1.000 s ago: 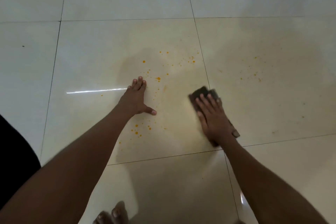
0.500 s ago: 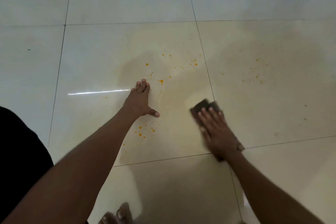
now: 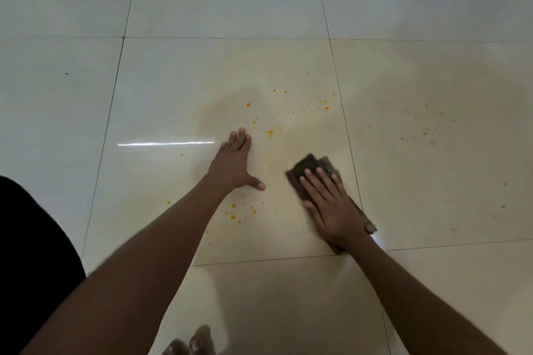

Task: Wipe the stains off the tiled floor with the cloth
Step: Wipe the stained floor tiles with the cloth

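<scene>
**Wiping under way, most orange spots not yet reached**

Pressing down on the dark cloth (image 3: 310, 166), the right hand (image 3: 331, 207) lies flat with its fingers straight and spread across the fabric, not curled round it. The cloth sits on the cream floor (image 3: 432, 187) at about 4 o'clock from the middle of the central tile, just beside the grout line that borders that tile on the right; its far end shows beyond the fingertips and a corner pokes out near the wrist.

The left hand (image 3: 235, 164) rests palm down on the same tile, fingers straight and relaxed, thumb out to the side, holding nothing. It looks like a brace for the body's weight.

Judging by what lies on the tiles, the job is at an early to middle stage. A pale, smeared patch between the 2 hands suggests that part has been gone over. Left to do:

- a scatter of orange spots (image 3: 269, 132) at 12 o'clock from the left hand, running on toward 1 o'clock
- a second cluster (image 3: 233, 216) at 6 o'clock from the left hand, near its forearm
- fainter specks (image 3: 424, 132) on the next tile, at 2 o'clock from the cloth

A bare foot (image 3: 199, 340) shows at the bottom edge.
</scene>
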